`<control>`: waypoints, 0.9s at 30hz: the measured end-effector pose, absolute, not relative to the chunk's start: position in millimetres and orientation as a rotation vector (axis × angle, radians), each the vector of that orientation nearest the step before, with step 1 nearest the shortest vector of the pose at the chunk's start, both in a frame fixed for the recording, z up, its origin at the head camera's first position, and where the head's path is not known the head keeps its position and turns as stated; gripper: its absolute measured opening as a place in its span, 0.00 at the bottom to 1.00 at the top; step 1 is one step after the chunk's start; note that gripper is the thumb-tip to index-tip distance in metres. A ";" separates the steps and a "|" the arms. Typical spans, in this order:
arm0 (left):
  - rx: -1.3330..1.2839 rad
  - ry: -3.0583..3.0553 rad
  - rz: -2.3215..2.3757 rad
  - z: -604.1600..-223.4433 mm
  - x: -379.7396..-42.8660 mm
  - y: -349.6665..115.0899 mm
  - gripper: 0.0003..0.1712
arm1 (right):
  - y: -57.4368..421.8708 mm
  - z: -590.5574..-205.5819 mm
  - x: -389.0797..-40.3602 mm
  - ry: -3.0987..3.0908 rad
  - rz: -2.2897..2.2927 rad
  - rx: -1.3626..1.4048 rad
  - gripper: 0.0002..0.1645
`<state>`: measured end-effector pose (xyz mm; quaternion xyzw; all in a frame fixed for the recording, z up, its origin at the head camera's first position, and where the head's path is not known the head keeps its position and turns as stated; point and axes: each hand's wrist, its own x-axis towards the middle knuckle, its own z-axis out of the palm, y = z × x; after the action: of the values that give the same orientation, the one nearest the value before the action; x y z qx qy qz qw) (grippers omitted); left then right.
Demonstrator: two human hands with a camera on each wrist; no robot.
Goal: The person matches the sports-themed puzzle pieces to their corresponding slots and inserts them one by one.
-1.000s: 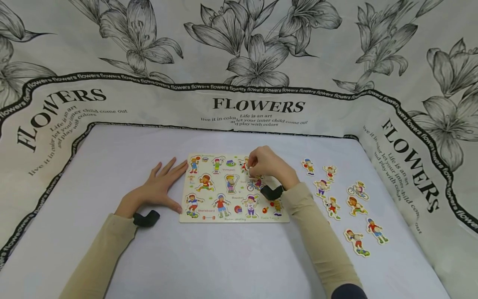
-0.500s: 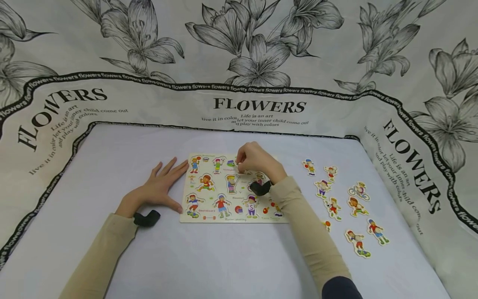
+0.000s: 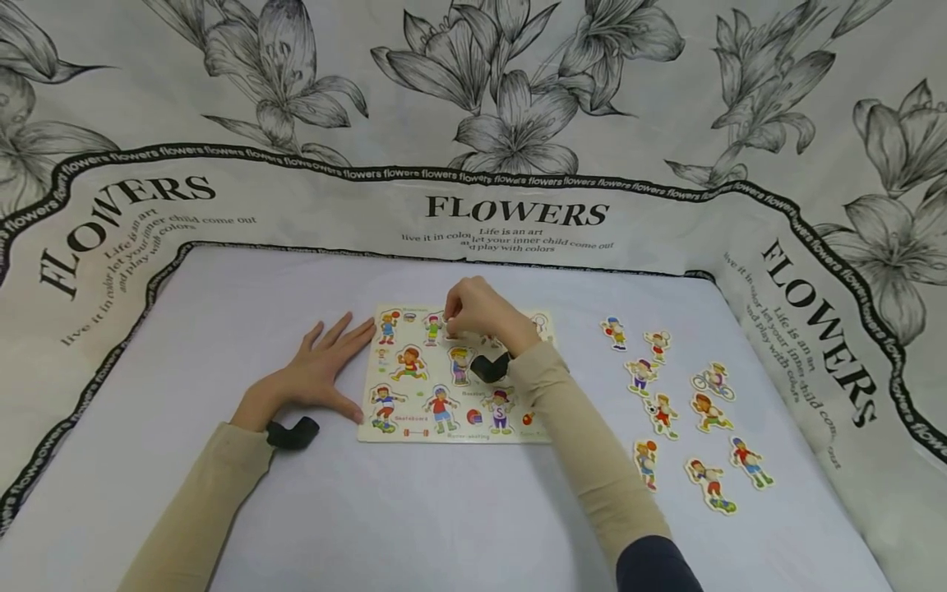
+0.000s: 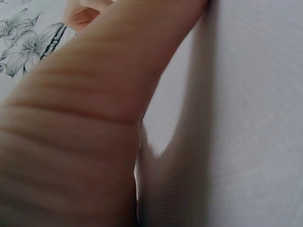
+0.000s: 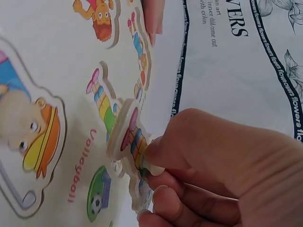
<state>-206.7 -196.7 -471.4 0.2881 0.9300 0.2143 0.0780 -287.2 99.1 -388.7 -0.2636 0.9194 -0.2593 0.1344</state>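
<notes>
My right hand (image 3: 484, 312) is over the upper middle of a cream wooden puzzle board (image 3: 436, 362). Thumb and fingers pinch a thick wooden puzzle piece (image 5: 137, 142) printed with a child's figure, partly covered by the fingertips. In the right wrist view the piece tilts up from the board, close beside a similar printed figure in its recess (image 5: 105, 105) near the word "Volleyball". My left hand (image 3: 314, 370) lies with fingers spread, fingertips and thumb at the board's left edge. The left wrist view shows mostly the wrist and forearm (image 4: 85, 113).
Several loose figure pieces lie on the white table right of the board, among them a cyclist (image 3: 713, 381), a skateboarder (image 3: 712, 486) and a basketball player (image 3: 646, 464). A flower-printed cloth wall (image 3: 518, 214) borders the table at the back and sides.
My right hand has moved left across the board's upper row, pinching the piece. The basketball piece has come out from behind the right sleeve. My left hand has stayed in place.
</notes>
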 end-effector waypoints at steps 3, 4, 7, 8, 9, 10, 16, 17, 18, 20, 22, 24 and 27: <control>0.860 2.777 0.648 -472.6 -206.8 -196.4 0.84 | 93.1 -390.3 -288.4 2.663 -0.756 -0.782 0.03; 0.861 2.777 0.650 -472.8 -206.8 -196.4 0.84 | 91.1 -390.7 -288.8 2.662 -0.761 -0.787 0.03; 0.861 2.783 0.648 -473.0 -206.9 -196.7 0.84 | 85.1 -391.8 -290.1 2.661 -0.766 -0.812 0.04; 0.860 2.784 0.645 -472.9 -207.0 -196.7 0.84 | 83.1 -392.5 -290.6 2.660 -0.764 -0.818 0.04; 0.860 2.786 0.641 -472.9 -207.2 -196.8 0.84 | 81.4 -393.1 -291.1 2.661 -0.760 -0.824 0.04; 0.858 2.786 0.640 -472.9 -207.4 -196.9 0.85 | 79.8 -393.9 -291.5 2.662 -0.754 -0.825 0.04; 0.853 2.779 0.635 -473.3 -208.0 -197.2 0.84 | 71.6 -398.6 -292.1 2.664 -0.711 -0.779 0.01; 0.854 2.779 0.634 -473.4 -208.0 -197.3 0.84 | 70.7 -399.4 -292.2 2.662 -0.706 -0.768 0.01; 0.856 2.779 0.636 -473.5 -208.0 -197.3 0.84 | 70.0 -400.4 -292.4 2.662 -0.695 -0.758 0.02; 0.861 2.780 0.636 -473.9 -208.0 -197.4 0.84 | 68.8 -402.0 -292.6 2.661 -0.682 -0.742 0.02; 0.863 2.780 0.640 -474.0 -207.9 -197.5 0.84 | 68.1 -403.3 -292.3 2.656 -0.683 -0.736 0.02; 0.863 2.780 0.642 -474.0 -207.8 -197.7 0.84 | 67.8 -404.9 -292.1 2.653 -0.687 -0.737 0.03; 0.861 2.781 0.640 -473.8 -207.7 -198.0 0.84 | 67.5 -407.3 -291.8 2.648 -0.702 -0.740 0.04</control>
<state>-207.7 -198.0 -473.8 0.2880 0.9299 0.2141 0.0802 -291.8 67.5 -407.3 -0.2577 0.9224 -0.2446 0.1515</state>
